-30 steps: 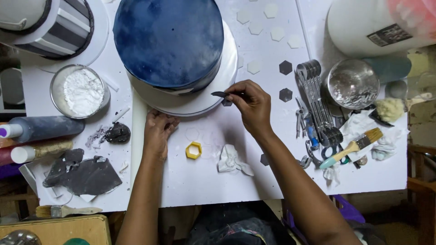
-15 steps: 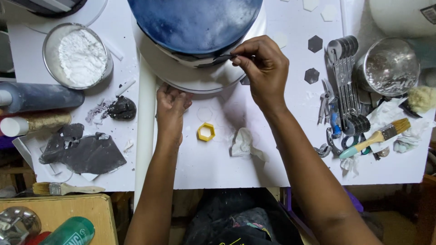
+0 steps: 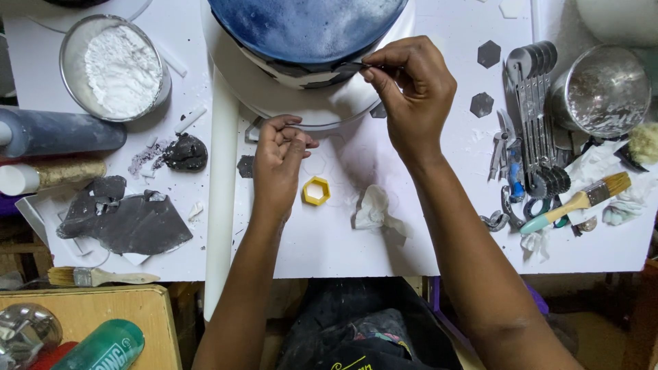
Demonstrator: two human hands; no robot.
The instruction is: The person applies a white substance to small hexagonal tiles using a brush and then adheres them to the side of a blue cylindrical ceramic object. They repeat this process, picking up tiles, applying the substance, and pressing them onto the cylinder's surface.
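A round blue cake (image 3: 308,27) with dark hexagon pieces along its side stands on a white turntable (image 3: 288,109) at the top centre. My right hand (image 3: 411,89) pinches a thin dark tool (image 3: 351,65) against the cake's side. My left hand (image 3: 281,157) rests on the white mat below the turntable, fingers curled, with nothing visible in it. A yellow hexagon cutter (image 3: 316,191) lies just right of my left hand. Beside it sits a crumpled white lump (image 3: 373,209).
A metal bowl of white powder (image 3: 113,65) is at top left, with a dark rolling pin (image 3: 62,133) and rolled dark fondant (image 3: 127,219) below. Metal modelling tools (image 3: 538,116), a steel bowl (image 3: 606,89), a brush (image 3: 579,201) and dark hexagons (image 3: 482,104) lie right.
The view has moved closer and lower. My right hand stays at the cake's side with the tool; my left hand's fingers have curled further.
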